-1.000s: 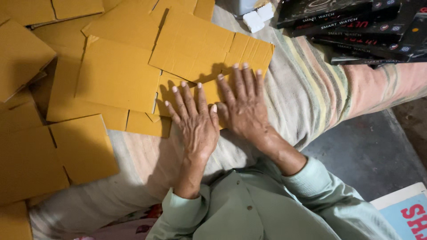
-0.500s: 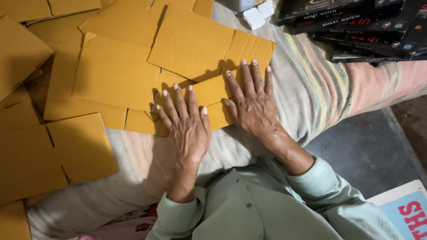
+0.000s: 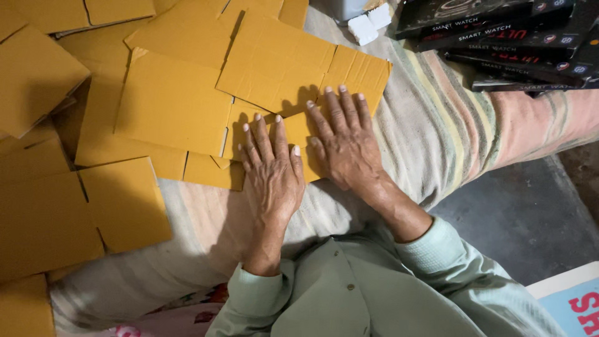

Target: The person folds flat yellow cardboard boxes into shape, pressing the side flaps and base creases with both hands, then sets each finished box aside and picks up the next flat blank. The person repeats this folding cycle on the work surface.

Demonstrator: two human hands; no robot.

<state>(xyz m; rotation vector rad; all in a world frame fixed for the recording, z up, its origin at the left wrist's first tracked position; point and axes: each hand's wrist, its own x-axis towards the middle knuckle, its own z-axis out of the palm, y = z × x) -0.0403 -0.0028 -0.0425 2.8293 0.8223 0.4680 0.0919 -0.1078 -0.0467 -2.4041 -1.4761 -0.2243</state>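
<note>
Left hand (image 3: 271, 171) flat, fingers spread, pressing on a yellow flat cardboard box piece (image 3: 296, 134), right hand (image 3: 346, 140) flat beside it on the same piece, fingers spread too, piece lying on a striped cloth (image 3: 449, 131), more yellow cardboard sheets (image 3: 168, 103) around, dark boxes (image 3: 499, 37) stacked far right

A pale striped cloth (image 3: 449, 137) is being used as the carrying surface, draped over a soft, raised support above a dark grey floor (image 3: 524, 224). Flattened yellow cardboard box blanks (image 3: 175, 100) are being carried on it in overlapping layers, covering its left and upper parts. Black product boxes (image 3: 499, 37) are being held in a stack at its upper right edge, and small white blocks (image 3: 368, 25) are lying near the top.
</note>
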